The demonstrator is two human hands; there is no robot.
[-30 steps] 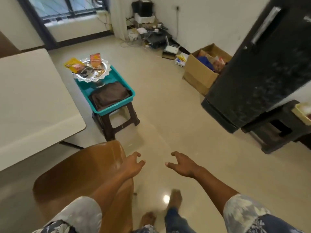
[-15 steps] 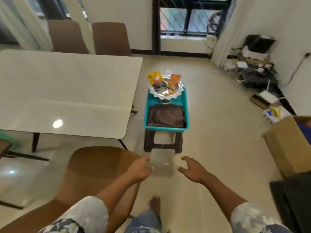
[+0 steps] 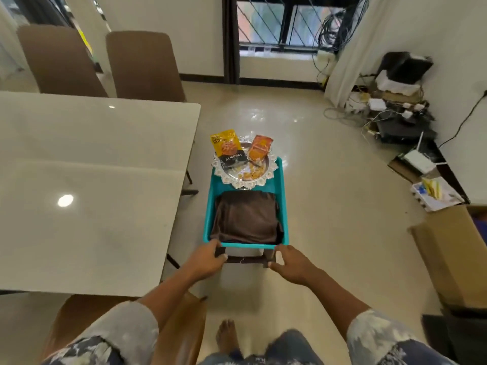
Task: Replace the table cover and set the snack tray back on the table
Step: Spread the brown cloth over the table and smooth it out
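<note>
As left hand [image 3: 208, 260], right hand [image 3: 290, 264] grip stool [image 3: 247, 259] edge, table [image 3: 105, 219] close, floor [image 3: 342, 233] right

You've got a glossy beige floor [image 3: 329, 180], a barred window [image 3: 276, 22] in the far wall [image 3: 200, 35], two brown chairs [image 3: 142, 64] left, cable clutter [image 3: 390, 114] right.

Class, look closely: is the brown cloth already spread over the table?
No, the brown cloth lies folded inside the teal basket, which stands beside the table, not on it.

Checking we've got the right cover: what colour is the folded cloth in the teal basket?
The folded cloth is plain dark brown; head view shows it.
</note>
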